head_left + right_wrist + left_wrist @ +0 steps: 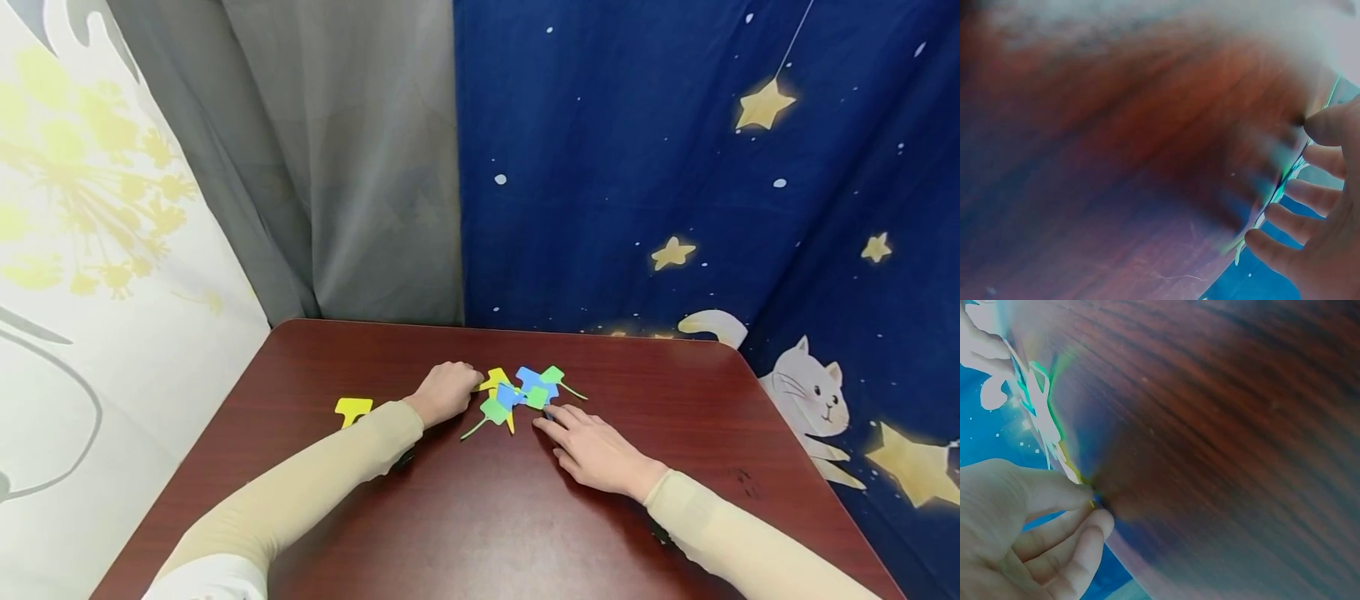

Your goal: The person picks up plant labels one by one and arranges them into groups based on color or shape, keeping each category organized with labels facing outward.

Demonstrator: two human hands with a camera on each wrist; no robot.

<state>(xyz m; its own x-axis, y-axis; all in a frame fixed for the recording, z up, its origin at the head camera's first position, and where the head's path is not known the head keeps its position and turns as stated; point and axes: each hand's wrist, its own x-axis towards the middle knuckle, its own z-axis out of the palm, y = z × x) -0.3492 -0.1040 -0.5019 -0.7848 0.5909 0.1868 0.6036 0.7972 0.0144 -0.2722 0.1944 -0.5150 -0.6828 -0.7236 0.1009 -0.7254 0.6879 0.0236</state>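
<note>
In the head view, a loose pile of flat plastic tags lies on the table, with blue tags (529,380), green tags (495,410) with thin tails, and yellow ones overlapping. My left hand (447,392) is at the pile's left side. In the left wrist view its thumb and forefinger pinch the thin end of a yellow tag (1071,470). My right hand (600,450) lies at the pile's right side, fingers spread, the fingertips beside a blue tag. Spread fingers (1313,197) also show in the right wrist view. Whether they touch a tag I cannot tell.
Another yellow T-shaped tag (352,408) lies apart on the left, partly hidden by my left sleeve. The dark red-brown table (480,533) has rounded far corners. A grey curtain (382,167) and a blue starry curtain (600,167) hang behind it.
</note>
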